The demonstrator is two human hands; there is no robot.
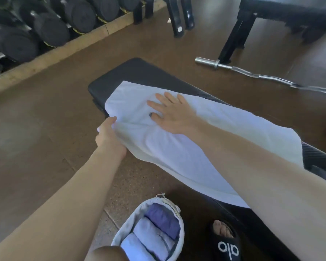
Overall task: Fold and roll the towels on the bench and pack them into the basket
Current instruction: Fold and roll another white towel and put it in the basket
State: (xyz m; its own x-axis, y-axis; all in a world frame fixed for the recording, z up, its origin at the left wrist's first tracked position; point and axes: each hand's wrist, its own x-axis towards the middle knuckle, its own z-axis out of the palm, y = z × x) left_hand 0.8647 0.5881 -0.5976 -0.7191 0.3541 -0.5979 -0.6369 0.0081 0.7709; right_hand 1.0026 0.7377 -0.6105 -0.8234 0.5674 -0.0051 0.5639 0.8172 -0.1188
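White terry towel, soft and faintly creased, spread lengthwise along a black padded bench with rounded corners and a finely ribbed vinyl skin; near long edge drooping off the bench side toward 7 o'clock. Right hand flat on the towel's far half, fingers straight and spread, palm pressing down, gripping nothing. Left hand at the towel's 9 o'clock edge, fingers curled round a bunched fold of cloth, lifting it slightly off the padding.

Pale fabric basket on the floor at 6 o'clock, just beside the bench, oval-mouthed with a frayed tag on its rim. Inside, three rolled towels side by side, cylindrical, one deeper violet-blue at the far end, two paler. Foot in a black slide sandal with white lettering just right of the basket, under the bench edge.

Brown speckled rubber floor with visible tile seams. Rack of black round-headed dumbbells at 10 o'clock behind a pale wooden kerb. Chrome curl bar, wavy-shafted, lying on the floor at 2 o'clock, near the black steel legs of a second bench
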